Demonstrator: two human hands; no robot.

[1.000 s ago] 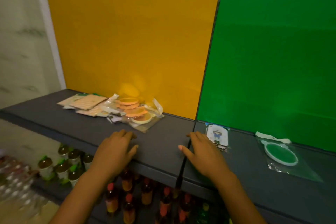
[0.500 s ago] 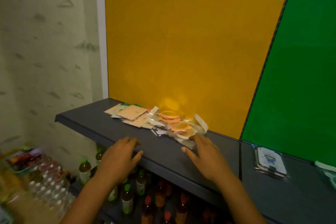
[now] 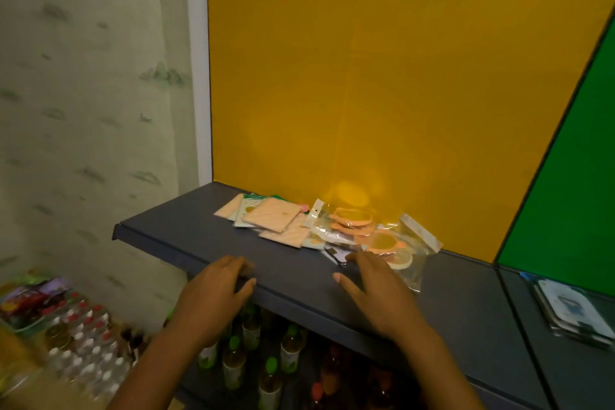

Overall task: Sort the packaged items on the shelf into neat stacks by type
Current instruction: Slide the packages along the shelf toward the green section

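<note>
A loose pile of packaged items lies on the dark grey shelf against the yellow back panel. On the left of the pile are flat beige square packets over a green-edged card. On the right are clear bags with orange round items. My left hand rests flat on the shelf's front edge, holding nothing. My right hand lies flat on the shelf, fingertips touching the near edge of the clear bags. Neither hand grips anything.
A stack of white-and-blue packets sits on the neighbouring shelf section at the right, below the green panel. Bottles with green and red caps stand on the lower shelf. More small bottles fill a bin at lower left.
The view has swung left, so the pile now sits centre and the green round item is out of frame. My right hand has reached forward to the clear bags; my left hand stays at the shelf edge.
</note>
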